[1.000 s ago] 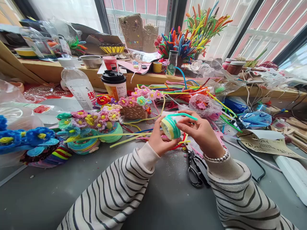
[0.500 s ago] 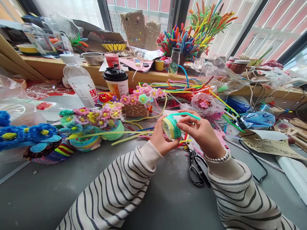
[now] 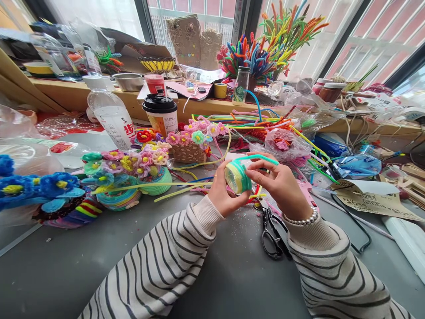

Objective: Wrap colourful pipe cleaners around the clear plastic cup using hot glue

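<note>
In the head view, my left hand point(image 3: 219, 194) is closed around a small clear cup point(image 3: 236, 179), tilted with its round end toward me. Bands of yellow and teal pipe cleaner are wound around its side. A loose teal pipe cleaner end point(image 3: 262, 157) sticks out from the top of the winding to the right. My right hand point(image 3: 286, 188) pinches at the teal strand against the cup's right side; its fingertips partly hide the contact. Below the hands lie black-handled scissors point(image 3: 272, 237) on the grey table point(image 3: 232, 283).
Pots with pipe cleaner flowers point(image 3: 124, 164) stand to the left, beside a plastic bottle point(image 3: 111, 117) and a lidded paper cup point(image 3: 161, 113). Loose pipe cleaners point(image 3: 226, 118) spread behind my hands. Brown printed paper point(image 3: 375, 204) and a white object point(image 3: 405, 239) lie at right.
The loose teal end has shifted very slightly to the right. Both hands keep almost the same place and hold.
</note>
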Motion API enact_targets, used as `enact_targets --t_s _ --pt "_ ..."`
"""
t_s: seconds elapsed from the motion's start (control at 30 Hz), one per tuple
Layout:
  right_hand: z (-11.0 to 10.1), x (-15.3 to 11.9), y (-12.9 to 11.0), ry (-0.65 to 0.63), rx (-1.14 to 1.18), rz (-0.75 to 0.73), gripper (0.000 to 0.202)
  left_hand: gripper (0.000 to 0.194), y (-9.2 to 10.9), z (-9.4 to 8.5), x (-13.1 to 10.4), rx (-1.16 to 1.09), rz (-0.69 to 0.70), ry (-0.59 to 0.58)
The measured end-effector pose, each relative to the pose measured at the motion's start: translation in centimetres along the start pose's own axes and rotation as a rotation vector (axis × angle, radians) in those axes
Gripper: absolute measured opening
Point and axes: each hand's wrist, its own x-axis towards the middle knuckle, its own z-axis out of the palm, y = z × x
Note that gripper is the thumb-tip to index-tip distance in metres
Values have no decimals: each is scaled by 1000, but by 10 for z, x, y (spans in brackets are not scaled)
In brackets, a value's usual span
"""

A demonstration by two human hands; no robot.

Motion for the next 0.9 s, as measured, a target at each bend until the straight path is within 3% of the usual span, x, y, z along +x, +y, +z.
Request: enact_targets --t_s 0.67,0.9 --pt "2 -2 -4 -14 37 3 14 73 -5 -2 1 80 32 11" --pt "2 -1 1 -9 50 -26 11 69 -2 -1 2 125 122 40"
